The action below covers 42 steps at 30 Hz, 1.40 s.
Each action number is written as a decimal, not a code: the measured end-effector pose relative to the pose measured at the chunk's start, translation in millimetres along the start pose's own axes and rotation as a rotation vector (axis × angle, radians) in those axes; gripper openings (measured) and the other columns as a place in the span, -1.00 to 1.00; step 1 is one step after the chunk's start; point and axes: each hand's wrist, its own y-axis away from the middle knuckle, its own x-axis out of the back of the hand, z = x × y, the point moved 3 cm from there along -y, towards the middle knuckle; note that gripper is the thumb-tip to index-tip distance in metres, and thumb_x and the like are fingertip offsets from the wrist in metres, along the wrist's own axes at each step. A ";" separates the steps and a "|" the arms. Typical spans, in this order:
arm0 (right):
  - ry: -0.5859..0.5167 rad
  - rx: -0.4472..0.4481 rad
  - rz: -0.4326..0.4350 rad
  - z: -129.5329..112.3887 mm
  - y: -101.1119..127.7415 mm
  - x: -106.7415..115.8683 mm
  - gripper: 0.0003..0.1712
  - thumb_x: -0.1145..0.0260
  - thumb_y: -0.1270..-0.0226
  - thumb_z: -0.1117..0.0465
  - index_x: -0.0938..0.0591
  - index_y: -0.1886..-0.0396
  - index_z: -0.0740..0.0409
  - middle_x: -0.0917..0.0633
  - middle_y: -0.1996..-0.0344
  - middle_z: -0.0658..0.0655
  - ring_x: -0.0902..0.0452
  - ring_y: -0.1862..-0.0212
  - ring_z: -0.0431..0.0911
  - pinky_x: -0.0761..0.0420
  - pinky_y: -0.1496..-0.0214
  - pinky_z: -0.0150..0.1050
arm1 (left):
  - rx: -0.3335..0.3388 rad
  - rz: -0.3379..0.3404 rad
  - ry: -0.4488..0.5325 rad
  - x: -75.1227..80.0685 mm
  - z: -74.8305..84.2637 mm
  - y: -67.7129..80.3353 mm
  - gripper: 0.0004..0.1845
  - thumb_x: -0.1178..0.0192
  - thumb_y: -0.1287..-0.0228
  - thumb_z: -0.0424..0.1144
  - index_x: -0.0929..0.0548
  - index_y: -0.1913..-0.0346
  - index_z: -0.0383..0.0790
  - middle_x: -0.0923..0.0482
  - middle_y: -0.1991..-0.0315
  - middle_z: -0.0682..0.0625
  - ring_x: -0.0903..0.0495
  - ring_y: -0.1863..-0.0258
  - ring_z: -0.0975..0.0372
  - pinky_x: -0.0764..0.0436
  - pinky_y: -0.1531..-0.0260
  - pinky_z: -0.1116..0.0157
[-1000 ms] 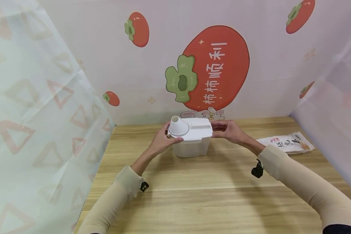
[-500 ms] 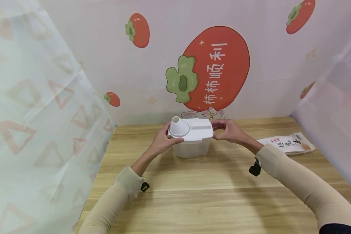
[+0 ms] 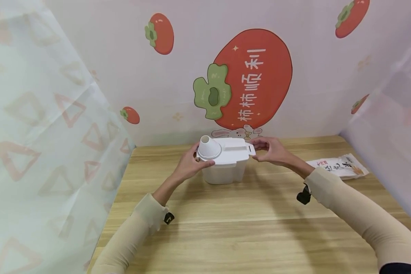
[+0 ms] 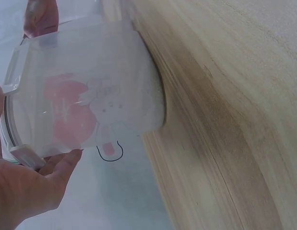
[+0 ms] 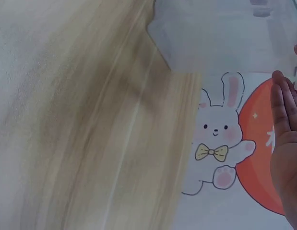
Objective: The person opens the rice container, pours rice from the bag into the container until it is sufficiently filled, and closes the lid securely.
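Note:
A translucent storage container (image 3: 223,175) with a white lid (image 3: 233,153) stands upright at the back of the wooden table. On the lid's left part sits a white cone-shaped piece (image 3: 209,147), its narrow end up. My left hand (image 3: 188,166) grips the lid's left end, thumb along the front; in the left wrist view its fingers reach beneath the lid's rim. At the right end, a white latch (image 3: 251,149) sticks outward, and my right hand (image 3: 273,152) holds it between thumb and fingers. The right wrist view shows only part of that hand (image 5: 288,143).
A white printed food packet (image 3: 342,166) lies at the table's right, near my right forearm. Behind the container rises a fabric wall (image 3: 178,91) with persimmon and rabbit drawings. Similar sheets hang left and right. The wooden table (image 3: 226,228) extends toward me.
The latch on the lid's right end has swung outward and now shows. My right hand has moved slightly right with it. My left hand keeps its place on the lid.

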 end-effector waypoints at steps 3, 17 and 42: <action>0.021 0.020 0.002 -6.9 1.4 6.9 -0.40 -0.60 -0.09 0.49 -0.67 -0.19 0.45 -0.79 0.04 0.35 -0.75 0.10 -0.23 -0.74 -0.04 -0.39 | -0.009 0.001 0.012 -0.3 0.3 0.2 0.04 -0.63 -0.12 -0.08 -0.31 -0.61 -0.22 -0.58 -0.33 -0.19 -0.55 -0.33 -0.01 -0.52 -0.40 0.01; 0.097 0.051 -0.052 -13.4 2.3 12.5 -0.36 -0.64 -0.16 0.40 -0.66 -0.26 0.38 -0.76 -0.11 0.31 -0.76 -0.07 0.16 -0.70 -0.10 -0.44 | -0.010 0.016 0.010 -1.8 -2.5 1.4 0.07 -0.62 -0.12 -0.06 -0.27 -0.64 -0.20 -0.53 -0.39 -0.19 -0.53 -0.37 -0.01 -0.49 -0.44 -0.01; 0.398 0.230 -0.268 -46.8 -30.3 -4.3 -0.05 -0.72 -0.08 -0.05 -0.58 -0.47 0.10 -0.60 -0.42 0.17 -0.48 -0.45 0.26 -0.45 -0.40 0.38 | -0.052 0.170 -0.031 -9.5 13.8 22.7 0.10 -0.65 -0.11 -0.04 -0.27 -0.64 -0.25 -0.42 -0.52 -0.16 -0.43 -0.50 0.03 -0.44 -0.48 0.03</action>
